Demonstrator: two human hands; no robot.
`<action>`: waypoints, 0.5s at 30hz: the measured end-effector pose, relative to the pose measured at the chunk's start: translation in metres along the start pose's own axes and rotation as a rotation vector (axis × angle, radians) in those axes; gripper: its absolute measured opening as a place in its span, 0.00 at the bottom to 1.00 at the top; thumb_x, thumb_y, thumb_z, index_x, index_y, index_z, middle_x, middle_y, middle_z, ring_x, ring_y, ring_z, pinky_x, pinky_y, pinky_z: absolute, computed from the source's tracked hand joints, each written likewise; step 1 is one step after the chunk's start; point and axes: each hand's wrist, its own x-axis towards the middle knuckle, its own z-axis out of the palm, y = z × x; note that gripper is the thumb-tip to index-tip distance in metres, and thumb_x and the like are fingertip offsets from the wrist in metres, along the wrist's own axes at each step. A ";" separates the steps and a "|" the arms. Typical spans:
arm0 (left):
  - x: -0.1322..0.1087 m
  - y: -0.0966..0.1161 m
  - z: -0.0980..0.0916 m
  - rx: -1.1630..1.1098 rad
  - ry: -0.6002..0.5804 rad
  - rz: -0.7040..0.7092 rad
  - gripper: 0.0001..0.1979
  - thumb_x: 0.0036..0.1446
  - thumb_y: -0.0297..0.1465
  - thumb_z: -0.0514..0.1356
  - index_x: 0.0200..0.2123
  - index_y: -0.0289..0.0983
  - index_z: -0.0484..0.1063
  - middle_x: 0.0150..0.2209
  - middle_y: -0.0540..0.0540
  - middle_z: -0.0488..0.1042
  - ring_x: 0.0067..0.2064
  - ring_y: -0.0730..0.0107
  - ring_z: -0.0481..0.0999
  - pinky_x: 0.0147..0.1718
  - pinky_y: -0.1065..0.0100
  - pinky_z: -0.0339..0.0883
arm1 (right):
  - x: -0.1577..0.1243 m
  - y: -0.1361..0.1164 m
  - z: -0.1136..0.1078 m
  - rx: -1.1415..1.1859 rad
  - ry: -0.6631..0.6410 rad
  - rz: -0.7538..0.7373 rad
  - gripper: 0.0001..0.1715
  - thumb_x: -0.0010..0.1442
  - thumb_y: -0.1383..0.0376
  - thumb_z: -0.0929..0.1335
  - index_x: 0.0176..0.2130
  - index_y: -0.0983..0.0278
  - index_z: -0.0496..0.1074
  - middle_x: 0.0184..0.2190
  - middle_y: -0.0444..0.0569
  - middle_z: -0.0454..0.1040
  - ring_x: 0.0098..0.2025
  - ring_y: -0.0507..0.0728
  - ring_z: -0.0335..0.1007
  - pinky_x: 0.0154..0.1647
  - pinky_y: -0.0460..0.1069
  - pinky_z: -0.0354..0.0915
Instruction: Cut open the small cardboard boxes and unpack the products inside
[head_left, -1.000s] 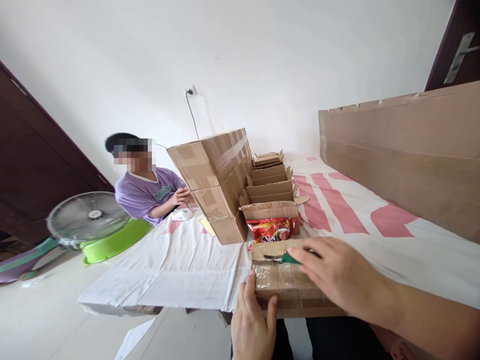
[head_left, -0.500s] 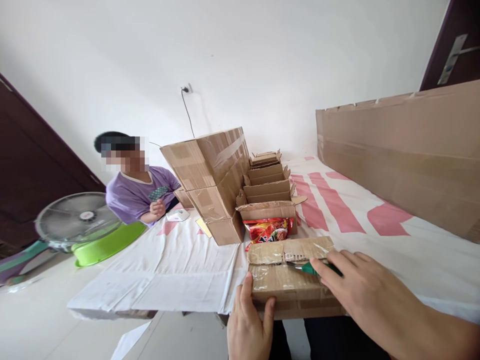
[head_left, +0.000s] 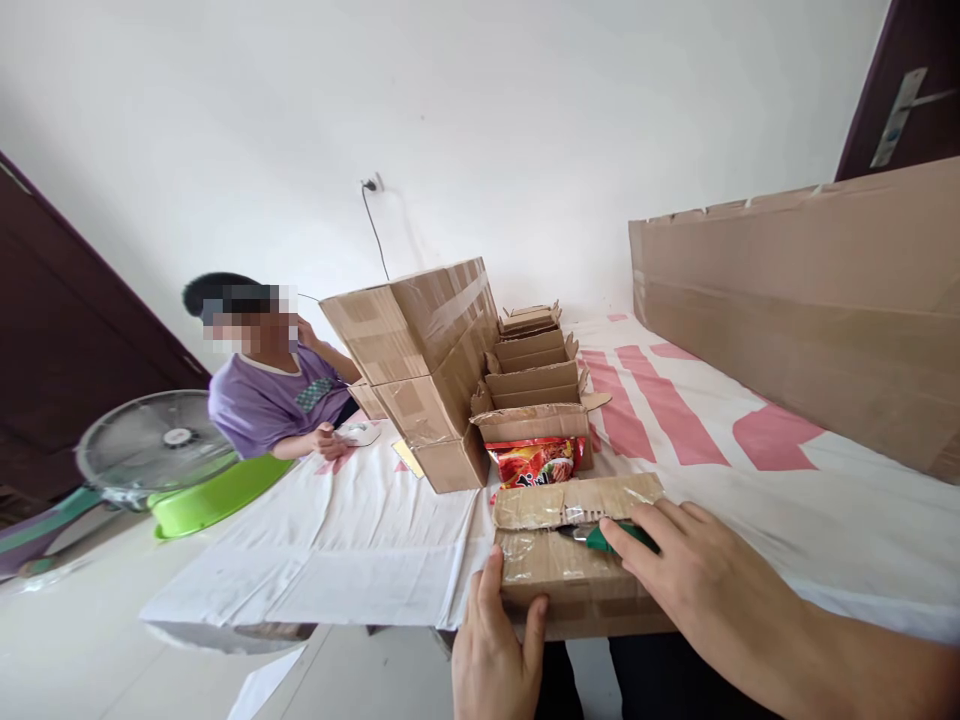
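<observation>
A taped cardboard box [head_left: 551, 565] lies at the table's near edge. My left hand [head_left: 496, 645] grips its near left corner, thumb on the front side and fingers along the left end. In my right hand [head_left: 701, 560] is a green-handled utility knife [head_left: 600, 538], held low over the box top with the forefinger along it. The knife's tip points left, at the slit under the torn, raised strip of tape and cardboard on the far side. Just behind the box stands a red food packet [head_left: 534, 462], leaning on an open carton.
Three stacked cartons [head_left: 431, 375] stand left of a row of open cartons [head_left: 532, 380]. A long cardboard panel [head_left: 795, 310] borders the right of the cloth-covered table [head_left: 360, 570]. At the left sit another person [head_left: 281, 405], a fan [head_left: 161, 440] and a green basin [head_left: 217, 495].
My right hand and the knife have slid left along the slit. My left hand keeps its grip on the box. The other person has raised one hand to the head and lowered the other.
</observation>
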 end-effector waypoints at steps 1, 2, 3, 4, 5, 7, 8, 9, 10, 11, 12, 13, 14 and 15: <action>0.000 0.001 0.000 -0.003 0.009 -0.008 0.27 0.65 0.40 0.52 0.63 0.34 0.56 0.59 0.31 0.70 0.59 0.48 0.72 0.50 0.52 0.72 | -0.001 0.001 0.000 -0.005 0.003 0.004 0.27 0.51 0.80 0.62 0.47 0.64 0.74 0.33 0.51 0.74 0.31 0.59 0.70 0.33 0.54 0.66; 0.000 0.002 0.000 -0.003 0.013 -0.014 0.27 0.66 0.40 0.51 0.63 0.34 0.56 0.59 0.31 0.70 0.59 0.48 0.72 0.50 0.52 0.72 | -0.003 0.002 -0.001 -0.012 0.005 0.009 0.27 0.50 0.80 0.62 0.46 0.64 0.74 0.33 0.51 0.74 0.31 0.59 0.70 0.33 0.54 0.66; 0.000 0.003 0.000 -0.001 0.013 -0.013 0.27 0.66 0.40 0.51 0.63 0.34 0.56 0.59 0.30 0.70 0.59 0.47 0.72 0.50 0.52 0.72 | -0.005 0.004 -0.002 -0.021 0.003 0.012 0.26 0.50 0.80 0.62 0.46 0.64 0.74 0.32 0.51 0.74 0.30 0.59 0.70 0.32 0.54 0.66; 0.000 0.004 0.000 0.002 0.012 -0.013 0.26 0.66 0.40 0.51 0.63 0.34 0.56 0.59 0.30 0.70 0.59 0.47 0.72 0.50 0.52 0.72 | -0.007 0.005 -0.003 -0.030 0.000 0.015 0.27 0.50 0.80 0.62 0.46 0.63 0.74 0.32 0.51 0.73 0.30 0.59 0.70 0.31 0.54 0.65; 0.000 0.005 0.000 0.005 0.012 -0.013 0.26 0.66 0.40 0.51 0.62 0.34 0.56 0.59 0.30 0.70 0.59 0.47 0.72 0.49 0.52 0.72 | -0.009 0.007 -0.004 -0.040 -0.002 0.015 0.27 0.50 0.80 0.62 0.47 0.63 0.74 0.32 0.51 0.73 0.30 0.60 0.69 0.31 0.54 0.65; 0.000 0.006 0.000 0.008 0.013 -0.015 0.26 0.66 0.40 0.51 0.62 0.34 0.57 0.58 0.30 0.70 0.59 0.47 0.72 0.49 0.52 0.72 | -0.013 0.010 -0.005 -0.060 -0.009 0.011 0.28 0.50 0.80 0.62 0.48 0.63 0.74 0.33 0.52 0.74 0.30 0.60 0.70 0.31 0.54 0.65; 0.000 0.005 0.000 0.009 0.013 -0.017 0.26 0.66 0.41 0.51 0.62 0.34 0.57 0.58 0.30 0.70 0.59 0.47 0.72 0.49 0.52 0.72 | -0.014 0.011 -0.006 -0.068 -0.012 0.011 0.28 0.50 0.80 0.62 0.48 0.63 0.73 0.33 0.52 0.74 0.31 0.60 0.70 0.31 0.54 0.65; 0.000 0.005 0.000 0.008 0.012 -0.018 0.26 0.66 0.41 0.51 0.62 0.34 0.56 0.58 0.31 0.70 0.59 0.46 0.72 0.49 0.51 0.72 | -0.016 0.011 -0.007 -0.073 -0.016 0.012 0.29 0.50 0.80 0.62 0.48 0.62 0.73 0.34 0.52 0.74 0.31 0.60 0.70 0.32 0.54 0.65; 0.000 0.005 0.000 0.006 0.012 -0.021 0.26 0.66 0.41 0.51 0.62 0.34 0.56 0.58 0.31 0.70 0.59 0.46 0.72 0.49 0.51 0.72 | -0.017 0.012 -0.007 -0.074 -0.019 0.013 0.29 0.50 0.80 0.61 0.48 0.62 0.73 0.34 0.52 0.74 0.31 0.60 0.70 0.32 0.54 0.65; 0.000 0.005 0.000 0.005 0.012 -0.022 0.26 0.66 0.41 0.51 0.62 0.34 0.56 0.58 0.31 0.70 0.59 0.46 0.72 0.50 0.51 0.72 | -0.018 0.012 -0.008 -0.072 -0.024 0.016 0.29 0.51 0.80 0.61 0.49 0.62 0.73 0.34 0.51 0.74 0.31 0.60 0.70 0.32 0.54 0.65; 0.000 0.004 0.001 0.003 0.011 -0.023 0.26 0.65 0.41 0.51 0.62 0.35 0.56 0.59 0.31 0.70 0.59 0.46 0.72 0.50 0.51 0.72 | -0.020 0.013 -0.009 -0.070 -0.029 0.020 0.29 0.51 0.80 0.61 0.49 0.62 0.73 0.34 0.51 0.74 0.31 0.60 0.70 0.32 0.54 0.65; -0.001 0.004 0.001 0.001 0.009 -0.024 0.26 0.65 0.41 0.51 0.62 0.35 0.56 0.59 0.31 0.70 0.59 0.46 0.72 0.50 0.51 0.72 | -0.021 0.013 -0.011 -0.068 -0.031 0.024 0.30 0.50 0.80 0.61 0.49 0.62 0.73 0.35 0.51 0.74 0.32 0.59 0.70 0.32 0.54 0.65; -0.001 0.004 0.001 0.000 0.007 -0.024 0.26 0.66 0.41 0.50 0.62 0.35 0.56 0.59 0.31 0.70 0.59 0.46 0.72 0.49 0.51 0.72 | -0.022 0.013 -0.012 -0.066 -0.032 0.023 0.30 0.50 0.80 0.61 0.49 0.62 0.73 0.35 0.51 0.74 0.32 0.59 0.70 0.33 0.54 0.65; -0.001 0.003 0.001 -0.001 0.005 -0.025 0.26 0.66 0.41 0.50 0.62 0.35 0.56 0.59 0.31 0.70 0.59 0.45 0.72 0.49 0.50 0.72 | -0.023 0.014 -0.013 -0.065 -0.035 0.019 0.31 0.49 0.80 0.60 0.49 0.61 0.73 0.36 0.51 0.75 0.32 0.59 0.70 0.33 0.55 0.65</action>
